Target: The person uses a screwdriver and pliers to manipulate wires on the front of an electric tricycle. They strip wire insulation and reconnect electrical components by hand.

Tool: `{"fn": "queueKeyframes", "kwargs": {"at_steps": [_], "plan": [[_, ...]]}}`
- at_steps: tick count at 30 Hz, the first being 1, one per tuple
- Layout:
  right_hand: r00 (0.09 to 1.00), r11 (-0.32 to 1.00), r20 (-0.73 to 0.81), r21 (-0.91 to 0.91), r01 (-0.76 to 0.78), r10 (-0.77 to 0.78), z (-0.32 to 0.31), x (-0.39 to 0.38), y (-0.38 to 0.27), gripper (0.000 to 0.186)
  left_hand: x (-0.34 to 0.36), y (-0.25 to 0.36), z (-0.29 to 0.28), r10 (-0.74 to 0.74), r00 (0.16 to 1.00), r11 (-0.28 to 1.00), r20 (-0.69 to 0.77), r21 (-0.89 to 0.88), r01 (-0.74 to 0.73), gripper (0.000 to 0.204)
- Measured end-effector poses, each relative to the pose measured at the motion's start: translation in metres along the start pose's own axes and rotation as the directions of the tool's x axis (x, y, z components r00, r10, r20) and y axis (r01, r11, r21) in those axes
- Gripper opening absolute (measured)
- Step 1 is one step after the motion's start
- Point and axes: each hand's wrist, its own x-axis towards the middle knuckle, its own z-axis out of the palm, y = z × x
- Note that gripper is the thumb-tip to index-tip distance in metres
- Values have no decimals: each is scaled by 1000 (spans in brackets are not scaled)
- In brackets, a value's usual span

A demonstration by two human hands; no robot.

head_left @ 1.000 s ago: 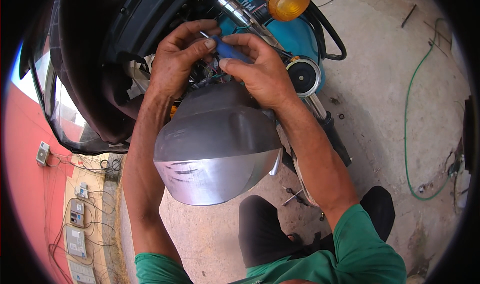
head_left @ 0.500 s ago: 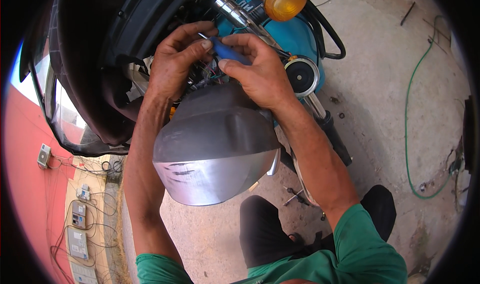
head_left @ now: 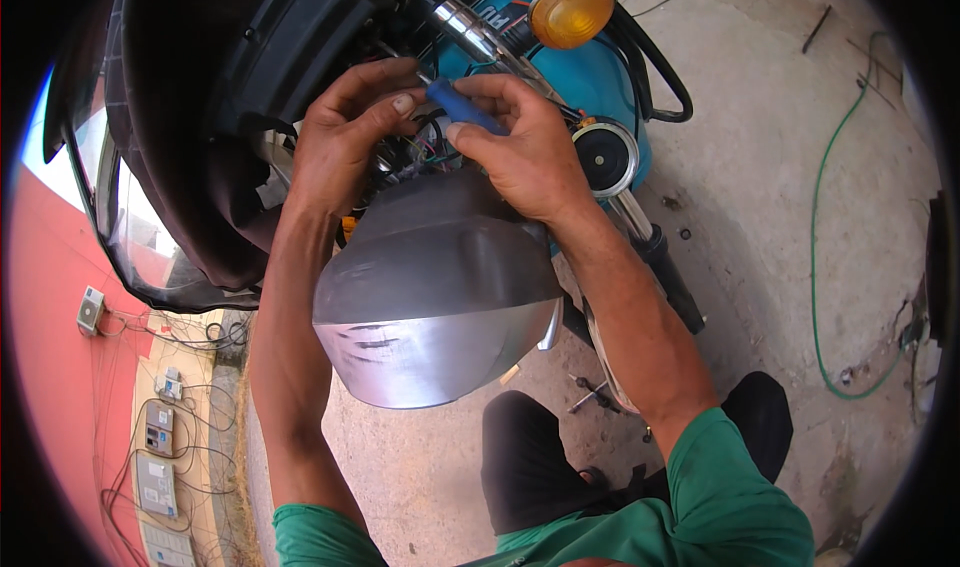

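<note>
In my right hand (head_left: 525, 147) is a screwdriver with a blue handle (head_left: 465, 107), thumb on one side and fingers curled round the other. Its thin metal shaft points up and left. My left hand (head_left: 345, 137) is beside the shaft, fingers bent and thumb held apart from them; its fingertips come close to the handle's front end. Below both hands sits a motorcycle headlight housing (head_left: 430, 232), dark on top with a scuffed silvery front (head_left: 440, 357). Behind it, between my wrists, loose coloured wires (head_left: 425, 147) show. Where the screwdriver's tip rests is hard to make out.
An amber turn signal (head_left: 570, 14) and a chrome fork tube (head_left: 465, 29) stand beyond my right hand, above a blue-green body panel (head_left: 590, 77). A round chrome-rimmed part (head_left: 605, 159) is near my right wrist. A green cable (head_left: 815, 227) lies on the concrete.
My left thumb has come off the screwdriver and drawn back a little. The screwdriver has shifted slightly down and right in my right hand.
</note>
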Motion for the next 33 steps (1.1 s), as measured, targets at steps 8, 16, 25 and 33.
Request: {"fn": "queueKeyframes", "kwargs": {"at_steps": [8, 16, 25, 33], "plan": [[1000, 1000, 10, 7, -16, 16, 3, 0, 3, 39, -8, 3, 2, -69, 994, 994, -80, 77, 75, 43], [999, 1000, 34, 16, -19, 19, 0, 2, 5, 40, -5, -1, 8, -6, 976, 995, -218, 91, 27, 37], [997, 998, 39, 8, -59, 59, -1, 2, 3, 40, -6, -5, 11, 136, 970, 937, -201, 344, -60, 51], [997, 998, 42, 4, -61, 61, -2, 3, 4, 42, 1, -3, 8, 297, 922, 678, -249, 735, -20, 42]]}}
